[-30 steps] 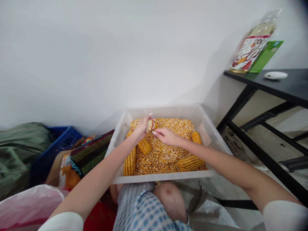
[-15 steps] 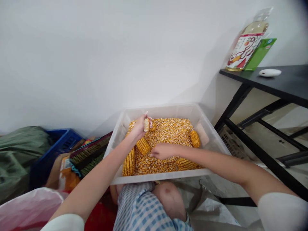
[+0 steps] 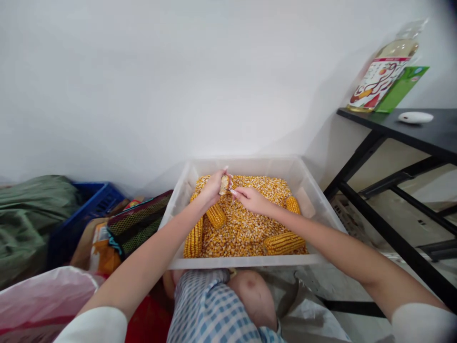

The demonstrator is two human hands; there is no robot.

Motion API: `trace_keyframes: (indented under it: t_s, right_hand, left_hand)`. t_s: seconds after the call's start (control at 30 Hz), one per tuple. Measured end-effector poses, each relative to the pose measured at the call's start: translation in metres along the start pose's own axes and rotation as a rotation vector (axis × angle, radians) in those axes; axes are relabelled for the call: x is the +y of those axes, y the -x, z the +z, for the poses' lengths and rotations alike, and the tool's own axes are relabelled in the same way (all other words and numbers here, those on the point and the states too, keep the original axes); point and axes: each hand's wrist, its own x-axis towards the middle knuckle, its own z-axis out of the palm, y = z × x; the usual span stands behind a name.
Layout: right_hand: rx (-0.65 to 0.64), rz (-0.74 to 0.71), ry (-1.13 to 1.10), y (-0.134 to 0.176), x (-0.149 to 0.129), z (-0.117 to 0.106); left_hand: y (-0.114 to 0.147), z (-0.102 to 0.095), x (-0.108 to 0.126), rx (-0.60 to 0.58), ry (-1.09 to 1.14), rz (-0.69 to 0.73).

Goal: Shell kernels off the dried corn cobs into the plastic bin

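Observation:
My left hand [image 3: 213,186] is closed around a corn cob [image 3: 224,186], its pale end turned toward me, over the white plastic bin [image 3: 250,261]. My right hand [image 3: 253,199] is pinched up against the cob's right side; a small dark bit shows at its fingertips, too small to name. Loose corn kernels [image 3: 246,228] fill the bottom of the bin. Whole ears of corn lie on them: one ear [image 3: 216,216] below my left hand, another [image 3: 193,239] along the left wall, one [image 3: 283,243] at the front right, and one [image 3: 293,205] partly behind my right forearm.
On the right, a black table [image 3: 435,136] carries a bottle [image 3: 383,76], a green box [image 3: 403,88] and a white oval object [image 3: 416,117]. To the left are a blue crate [image 3: 94,195], a mesh bag [image 3: 143,224] and a white-and-pink bag [image 3: 46,295]. A wall stands behind the bin.
My right hand has risen from the kernels at the front of the bin to the cob in my left hand. The left hand keeps its hold; the view has shifted slightly.

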Motion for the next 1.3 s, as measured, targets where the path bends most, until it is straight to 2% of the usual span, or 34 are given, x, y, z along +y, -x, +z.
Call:
trace_keyframes:
  t_s: [0.43, 0.67, 0.87, 1.3]
  right_hand:
    - [-0.093, 0.021, 0.004, -0.001, -0.001, -0.006]
    - [-0.257, 0.091, -0.030, -0.002, -0.001, -0.011]
    - [-0.346, 0.086, -0.038, -0.001, 0.005, -0.016]
    - [-0.430, 0.128, -0.070, -0.001, 0.010, -0.019]
  left_hand:
    - [0.002, 0.000, -0.002, 0.006, -0.089, 0.016]
    - [0.011, 0.003, -0.005, -0.079, -0.376, 0.086]
    - [0.010, 0.001, -0.009, -0.114, -0.678, 0.258]
    - [0.012, 0.002, -0.015, -0.141, -0.773, 0.199]
